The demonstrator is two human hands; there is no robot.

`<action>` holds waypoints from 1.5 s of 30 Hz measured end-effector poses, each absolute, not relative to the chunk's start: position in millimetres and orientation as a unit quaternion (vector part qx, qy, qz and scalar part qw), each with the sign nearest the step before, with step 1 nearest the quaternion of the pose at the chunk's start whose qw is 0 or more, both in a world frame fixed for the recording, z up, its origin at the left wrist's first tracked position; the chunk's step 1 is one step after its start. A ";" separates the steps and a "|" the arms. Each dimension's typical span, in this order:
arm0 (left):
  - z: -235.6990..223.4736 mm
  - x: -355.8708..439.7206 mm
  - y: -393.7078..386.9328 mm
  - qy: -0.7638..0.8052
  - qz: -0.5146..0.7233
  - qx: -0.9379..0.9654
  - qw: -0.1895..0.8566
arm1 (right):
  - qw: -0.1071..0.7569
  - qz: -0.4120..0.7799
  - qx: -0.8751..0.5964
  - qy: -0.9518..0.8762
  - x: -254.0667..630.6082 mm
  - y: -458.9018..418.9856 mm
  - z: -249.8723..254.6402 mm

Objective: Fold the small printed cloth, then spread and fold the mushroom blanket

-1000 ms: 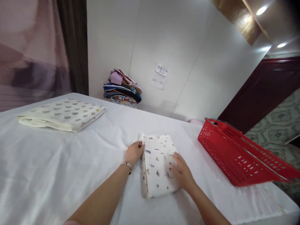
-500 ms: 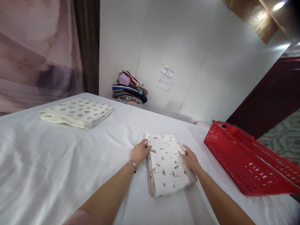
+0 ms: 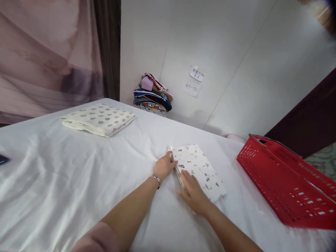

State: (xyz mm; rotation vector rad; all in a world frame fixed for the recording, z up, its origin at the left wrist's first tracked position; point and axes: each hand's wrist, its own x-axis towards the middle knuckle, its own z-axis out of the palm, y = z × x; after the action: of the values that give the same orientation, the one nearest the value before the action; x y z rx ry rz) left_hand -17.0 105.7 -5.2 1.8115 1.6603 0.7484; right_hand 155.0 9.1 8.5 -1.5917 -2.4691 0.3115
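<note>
Near a red basket (image 3: 275,185), my left hand (image 3: 164,166) pinches a folded cloth (image 3: 200,166); my right hand (image 3: 194,194) touches it, open.

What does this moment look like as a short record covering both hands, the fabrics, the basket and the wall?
Left hand: at the far left corner of the patterned cloth, thumb on top
Right hand: over that cloth's left edge, fingers spread
Second cloth: folded, on the table, far left
Fabric stack: beyond the table's far edge
Basket: red, perforated, at right
Wall: two paper notes, one reading 45-50
</note>
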 end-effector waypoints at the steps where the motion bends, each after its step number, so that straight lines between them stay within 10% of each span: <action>1: -4.6 -17.1 105.1 0.620 0.281 0.675 0.284 | 0.075 0.103 -0.527 -0.840 149.1 1.7 6.0; 13: -11.9 -3.9 101.6 0.479 0.302 0.823 0.052 | 0.062 0.044 -0.510 -0.857 143.6 -1.3 -4.7; 45: 14.6 -16.4 172.4 0.650 0.188 0.708 0.202 | 0.133 -0.027 -0.523 -0.842 146.0 -31.0 -33.4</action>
State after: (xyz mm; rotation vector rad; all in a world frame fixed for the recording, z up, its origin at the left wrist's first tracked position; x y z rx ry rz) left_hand -16.4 172.4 14.6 1.9757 1.8159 0.5235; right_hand 146.0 -31.0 -33.4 -1.5158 -2.4405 -0.0791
